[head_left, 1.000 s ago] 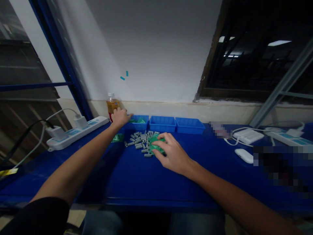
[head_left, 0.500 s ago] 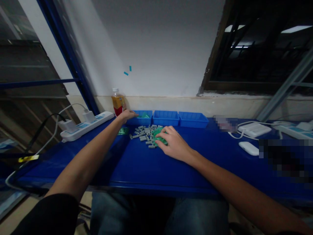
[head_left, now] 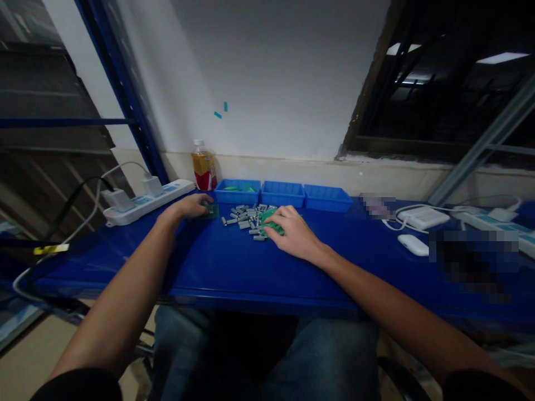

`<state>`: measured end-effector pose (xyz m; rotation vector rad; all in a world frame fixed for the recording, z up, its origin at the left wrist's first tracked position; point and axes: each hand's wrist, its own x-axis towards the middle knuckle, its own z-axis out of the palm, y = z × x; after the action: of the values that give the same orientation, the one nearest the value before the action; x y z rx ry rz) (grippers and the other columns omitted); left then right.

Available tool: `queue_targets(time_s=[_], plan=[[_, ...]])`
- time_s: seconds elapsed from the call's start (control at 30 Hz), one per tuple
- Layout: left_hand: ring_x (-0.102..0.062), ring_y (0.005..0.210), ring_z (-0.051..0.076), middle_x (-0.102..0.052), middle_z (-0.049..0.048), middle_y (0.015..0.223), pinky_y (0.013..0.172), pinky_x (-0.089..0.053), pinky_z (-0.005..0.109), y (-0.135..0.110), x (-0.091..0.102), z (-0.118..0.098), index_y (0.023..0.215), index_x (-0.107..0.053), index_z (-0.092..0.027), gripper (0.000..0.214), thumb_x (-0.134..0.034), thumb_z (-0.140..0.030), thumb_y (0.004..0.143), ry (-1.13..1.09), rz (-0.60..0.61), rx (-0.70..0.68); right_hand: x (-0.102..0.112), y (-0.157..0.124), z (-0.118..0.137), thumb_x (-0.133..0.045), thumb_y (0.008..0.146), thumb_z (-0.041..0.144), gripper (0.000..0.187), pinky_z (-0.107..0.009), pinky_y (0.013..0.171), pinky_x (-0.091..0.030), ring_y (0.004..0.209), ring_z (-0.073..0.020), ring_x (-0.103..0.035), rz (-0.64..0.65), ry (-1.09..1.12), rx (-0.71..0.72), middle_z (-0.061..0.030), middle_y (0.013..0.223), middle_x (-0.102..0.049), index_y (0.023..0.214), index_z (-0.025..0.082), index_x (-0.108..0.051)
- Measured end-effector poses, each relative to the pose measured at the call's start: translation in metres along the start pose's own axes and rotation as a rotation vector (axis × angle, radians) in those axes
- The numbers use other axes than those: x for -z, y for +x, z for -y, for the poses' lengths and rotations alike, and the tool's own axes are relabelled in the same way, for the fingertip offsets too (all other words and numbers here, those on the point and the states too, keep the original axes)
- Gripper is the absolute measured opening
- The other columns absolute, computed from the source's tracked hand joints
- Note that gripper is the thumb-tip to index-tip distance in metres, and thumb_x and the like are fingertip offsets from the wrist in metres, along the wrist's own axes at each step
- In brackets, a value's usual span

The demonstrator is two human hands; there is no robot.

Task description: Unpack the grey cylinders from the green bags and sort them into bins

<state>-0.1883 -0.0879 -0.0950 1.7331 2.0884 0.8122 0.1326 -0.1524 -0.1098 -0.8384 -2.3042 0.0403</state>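
**Silvery cylinders [head_left: 244, 225] and a green heap [head_left: 268, 214] on a blue counter [head_left: 251, 273]**

Left hand [head_left: 192, 206] low over the smooth, faintly glossy counter, fingers loosely bent at a flat, shiny green piece [head_left: 213, 211]; grip on that piece impossible to tell from here. Right hand [head_left: 292, 231] half open, thumb and curved fingers parted around the right side of the green heap, thin and slightly glossy in texture. Just left of that heap, partly touching, the short metallic cylinders, smooth, loosely scattered, lying at all angles.

Behind, in a row, three shallow blue plastic trays with ribbed walls: left tray [head_left: 237, 199], with thin green pieces inside; middle tray [head_left: 283, 199]; right tray [head_left: 327, 204]. Near the left tray, an upright bottle [head_left: 204, 170], yellow-brown and red below a white cap. Farther left, a long white power strip [head_left: 169, 194] with blocky plugs. Well to the right, a rounded white case [head_left: 413, 245], hard and smooth.
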Motion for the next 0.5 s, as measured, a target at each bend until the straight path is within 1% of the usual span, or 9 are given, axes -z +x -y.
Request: queue_targets(time_s=[0.1, 0.13, 0.2, 0.23, 0.3, 0.37, 0.4, 0.47, 0.5], plan=[[-0.06, 0.066, 0.019, -0.064, 0.0023, 0.068, 0.065, -0.047, 0.027, -0.002, 0.007, -0.008, 0.084, -0.068, -0.014, 0.027, -0.061, -0.013, 0.058, 0.005, -0.013, -0.051, -0.001, 0.005, 0.001, -0.055, 0.085, 0.029, 0.019, -0.036, 0.082, -0.041, 0.089, -0.02, -0.05, -0.07, 0.04, -0.012, -0.0075, 0.086, -0.061, 0.09, 0.017, -0.068], [-0.06, 0.07, 0.019, -0.064, 0.0032, 0.073, 0.069, -0.047, 0.027, -0.006, 0.009, -0.014, 0.087, -0.067, -0.013, 0.026, -0.059, -0.014, 0.062, -0.005, -0.053, -0.083, -0.001, 0.009, 0.001, -0.055, 0.085, 0.03, 0.018, -0.035, 0.081, -0.041, 0.087, -0.0197, -0.05, -0.089, 0.085, -0.044, -0.0067, 0.084, -0.062, 0.087, 0.017, -0.068], [-0.059, 0.081, 0.018, -0.064, 0.0045, 0.085, 0.076, -0.046, 0.027, -0.021, 0.01, -0.033, 0.093, -0.065, -0.014, 0.024, -0.054, -0.016, 0.071, -0.03, -0.168, -0.216, 0.001, 0.018, 0.003, -0.051, 0.086, 0.037, 0.026, -0.032, 0.074, -0.042, 0.079, -0.0176, -0.053, -0.088, 0.288, -0.192, -0.0052, 0.078, -0.063, 0.081, 0.017, -0.066], [-0.058, 0.085, 0.018, -0.063, 0.0054, 0.09, 0.079, -0.046, 0.029, -0.032, 0.008, -0.046, 0.094, -0.065, -0.015, 0.023, -0.054, -0.017, 0.075, -0.031, -0.281, -0.37, 0.002, 0.024, 0.005, -0.047, 0.087, 0.042, 0.032, -0.029, 0.067, -0.042, 0.073, -0.0161, -0.054, -0.067, 0.45, -0.296, -0.0046, 0.074, -0.063, 0.08, 0.016, -0.065], [-0.056, 0.087, 0.018, -0.059, 0.0059, 0.091, 0.08, -0.045, 0.03, -0.058, -0.002, -0.075, 0.093, -0.065, -0.017, 0.02, -0.05, -0.017, 0.08, -0.004, -0.38, -0.7, 0.005, 0.035, 0.01, -0.041, 0.087, 0.051, 0.042, -0.024, 0.054, -0.039, 0.062, -0.0134, -0.054, -0.003, 0.823, -0.481, -0.0038, 0.067, -0.061, 0.08, 0.015, -0.063], [-0.054, 0.089, 0.018, -0.057, 0.0057, 0.09, 0.082, -0.044, 0.032, -0.089, -0.014, -0.105, 0.091, -0.067, -0.019, 0.023, -0.045, -0.013, 0.084, 0.052, -0.37, -0.934, 0.009, 0.042, 0.016, -0.046, 0.082, 0.052, 0.039, -0.022, 0.046, -0.034, 0.053, -0.0115, -0.052, 0.022, 1.121, -0.562, -0.0018, 0.06, -0.058, 0.077, 0.016, -0.059], [-0.053, 0.09, 0.019, -0.058, 0.0062, 0.091, 0.082, -0.044, 0.033, -0.105, -0.019, -0.119, 0.092, -0.066, -0.02, 0.025, -0.044, -0.011, 0.084, 0.086, -0.349, -1.011, 0.01, 0.044, 0.019, -0.051, 0.079, 0.049, 0.033, -0.021, 0.044, -0.032, 0.05, -0.0106, -0.049, 0.001, 1.21, -0.572, -0.0001, 0.057, -0.055, 0.073, 0.017, -0.057], [-0.052, 0.092, 0.021, -0.059, 0.0077, 0.096, 0.082, -0.044, 0.037, -0.139, -0.027, -0.138, 0.098, -0.065, -0.019, 0.026, -0.045, -0.01, 0.085, 0.128, -0.283, -1.079, 0.014, 0.045, 0.02, -0.057, 0.073, 0.041, 0.024, -0.021, 0.043, -0.03, 0.046, -0.0089, -0.044, -0.068, 1.269, -0.585, 0.0032, 0.052, -0.051, 0.066, 0.018, -0.051], [-0.051, 0.098, 0.022, -0.059, 0.0078, 0.101, 0.085, -0.043, 0.039, -0.155, -0.028, -0.144, 0.102, -0.064, -0.02, 0.026, -0.045, -0.011, 0.087, 0.076, -0.246, -1.073, 0.016, 0.044, 0.018, -0.058, 0.072, 0.038, 0.022, -0.02, 0.042, -0.029, 0.045, -0.0085, -0.043, -0.102, 1.254, -0.604, 0.0042, 0.051, -0.049, 0.064, 0.019, -0.05]])
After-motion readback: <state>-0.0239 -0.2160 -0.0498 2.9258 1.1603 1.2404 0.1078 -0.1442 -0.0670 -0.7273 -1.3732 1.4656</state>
